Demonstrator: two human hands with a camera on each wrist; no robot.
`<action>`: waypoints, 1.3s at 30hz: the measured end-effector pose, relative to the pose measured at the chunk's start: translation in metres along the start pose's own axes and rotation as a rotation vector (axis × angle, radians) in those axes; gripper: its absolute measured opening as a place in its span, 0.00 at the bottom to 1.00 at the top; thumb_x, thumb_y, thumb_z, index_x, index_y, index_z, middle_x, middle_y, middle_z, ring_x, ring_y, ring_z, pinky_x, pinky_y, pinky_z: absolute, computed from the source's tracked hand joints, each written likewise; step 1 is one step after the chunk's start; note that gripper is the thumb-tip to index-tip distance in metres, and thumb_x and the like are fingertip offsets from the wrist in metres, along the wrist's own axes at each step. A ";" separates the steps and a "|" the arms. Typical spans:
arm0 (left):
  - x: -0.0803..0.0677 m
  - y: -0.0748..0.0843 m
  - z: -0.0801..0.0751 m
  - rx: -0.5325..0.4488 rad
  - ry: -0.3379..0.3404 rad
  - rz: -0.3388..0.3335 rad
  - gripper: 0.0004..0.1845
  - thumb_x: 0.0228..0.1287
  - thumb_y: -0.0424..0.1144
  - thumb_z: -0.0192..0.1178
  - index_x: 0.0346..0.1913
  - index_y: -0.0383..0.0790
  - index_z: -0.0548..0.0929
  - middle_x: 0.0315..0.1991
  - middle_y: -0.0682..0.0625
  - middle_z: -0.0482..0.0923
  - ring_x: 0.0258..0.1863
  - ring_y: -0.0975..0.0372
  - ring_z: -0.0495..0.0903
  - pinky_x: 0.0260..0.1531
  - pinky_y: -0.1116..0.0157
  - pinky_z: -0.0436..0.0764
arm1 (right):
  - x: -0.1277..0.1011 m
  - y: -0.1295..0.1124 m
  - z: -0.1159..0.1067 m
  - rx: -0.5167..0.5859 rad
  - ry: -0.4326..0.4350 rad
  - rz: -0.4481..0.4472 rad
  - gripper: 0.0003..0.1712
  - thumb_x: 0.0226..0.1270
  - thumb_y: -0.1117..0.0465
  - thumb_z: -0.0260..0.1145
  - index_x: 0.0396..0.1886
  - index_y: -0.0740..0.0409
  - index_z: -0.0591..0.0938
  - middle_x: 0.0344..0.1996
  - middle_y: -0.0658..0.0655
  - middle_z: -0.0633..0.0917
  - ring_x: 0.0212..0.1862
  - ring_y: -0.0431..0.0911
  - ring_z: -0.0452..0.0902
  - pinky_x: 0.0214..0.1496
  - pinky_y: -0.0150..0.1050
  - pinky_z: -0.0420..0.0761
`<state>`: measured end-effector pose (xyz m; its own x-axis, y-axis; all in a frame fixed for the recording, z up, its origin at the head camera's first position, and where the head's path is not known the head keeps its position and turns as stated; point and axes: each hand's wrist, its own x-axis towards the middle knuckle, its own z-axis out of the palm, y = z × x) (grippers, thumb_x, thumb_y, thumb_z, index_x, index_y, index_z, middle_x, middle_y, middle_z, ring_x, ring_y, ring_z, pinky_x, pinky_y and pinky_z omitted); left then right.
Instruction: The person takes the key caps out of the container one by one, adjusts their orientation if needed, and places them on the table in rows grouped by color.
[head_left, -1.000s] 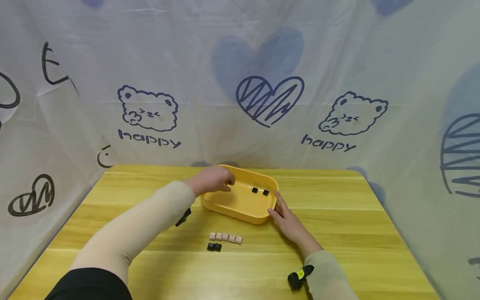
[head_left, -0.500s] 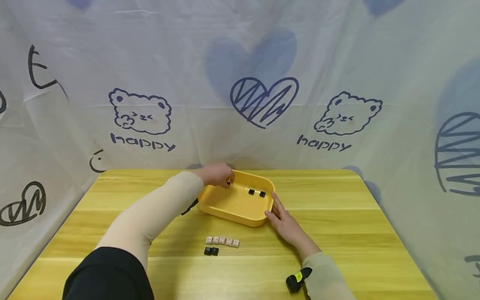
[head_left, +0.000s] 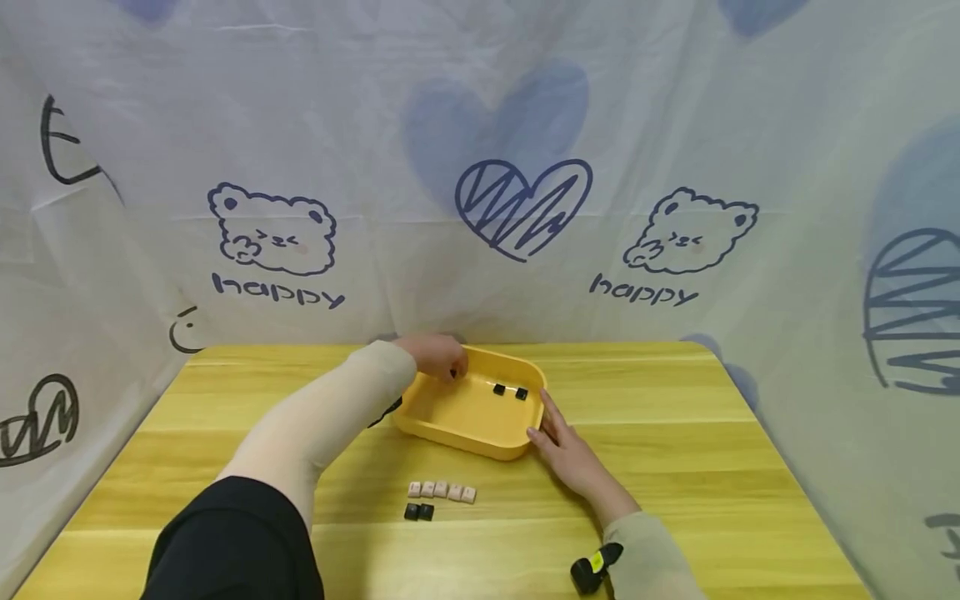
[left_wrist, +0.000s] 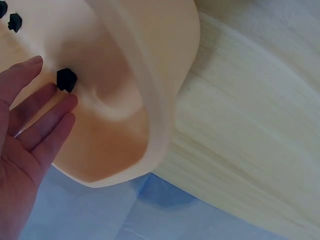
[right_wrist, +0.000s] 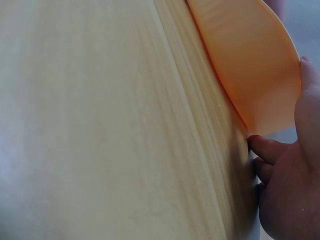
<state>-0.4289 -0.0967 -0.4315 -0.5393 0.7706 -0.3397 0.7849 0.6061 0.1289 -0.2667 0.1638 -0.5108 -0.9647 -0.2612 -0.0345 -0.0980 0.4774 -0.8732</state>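
A yellow tray (head_left: 459, 442) stands on the wooden table (head_left: 675, 467). My left hand (head_left: 435, 355) reaches into its back-left corner. In the left wrist view that hand (left_wrist: 25, 145) has straight fingers, and a black keycap (left_wrist: 66, 80) lies on the tray (left_wrist: 150, 75) floor just off the fingertips. Two more black keycaps (head_left: 499, 389) lie near the tray's right end. My right hand (head_left: 562, 442) rests flat against the outside of the front-right corner; in the right wrist view the hand (right_wrist: 292, 200) touches the tray's outer wall (right_wrist: 250, 60).
In front of the tray lies a row of several beige keycaps (head_left: 441, 491), with two black keycaps (head_left: 418, 512) just below it. A printed curtain (head_left: 480, 208) closes off the back and both sides of the table.
My left hand has reached slightly deeper into the tray's back-left corner. The right hand has stayed against the tray. The view has shifted a little.
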 end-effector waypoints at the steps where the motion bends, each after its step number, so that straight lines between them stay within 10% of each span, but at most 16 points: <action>1: 0.000 0.000 0.001 0.006 -0.002 -0.003 0.04 0.60 0.29 0.64 0.37 0.38 0.86 0.24 0.56 0.70 0.26 0.64 0.66 0.30 0.68 0.67 | 0.000 0.000 0.001 0.001 0.001 0.000 0.42 0.76 0.47 0.54 0.79 0.37 0.42 0.71 0.61 0.63 0.72 0.54 0.56 0.72 0.56 0.51; 17: 0.002 0.002 0.013 0.111 0.000 0.095 0.15 0.49 0.23 0.63 0.17 0.41 0.69 0.16 0.57 0.57 0.21 0.63 0.57 0.25 0.68 0.57 | -0.001 0.000 0.004 -0.028 0.012 -0.012 0.41 0.76 0.48 0.54 0.79 0.37 0.43 0.71 0.60 0.64 0.71 0.54 0.59 0.72 0.57 0.51; 39: 0.000 0.015 0.000 0.085 0.032 0.057 0.05 0.49 0.28 0.70 0.29 0.41 0.88 0.23 0.58 0.77 0.23 0.66 0.68 0.27 0.70 0.71 | -0.002 -0.001 0.000 -0.013 0.011 -0.013 0.42 0.76 0.47 0.54 0.79 0.39 0.42 0.71 0.61 0.63 0.72 0.54 0.57 0.72 0.56 0.51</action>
<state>-0.4172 -0.0873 -0.4299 -0.5014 0.8101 -0.3039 0.8368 0.5433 0.0675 -0.2647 0.1644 -0.5100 -0.9660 -0.2580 -0.0182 -0.1132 0.4853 -0.8670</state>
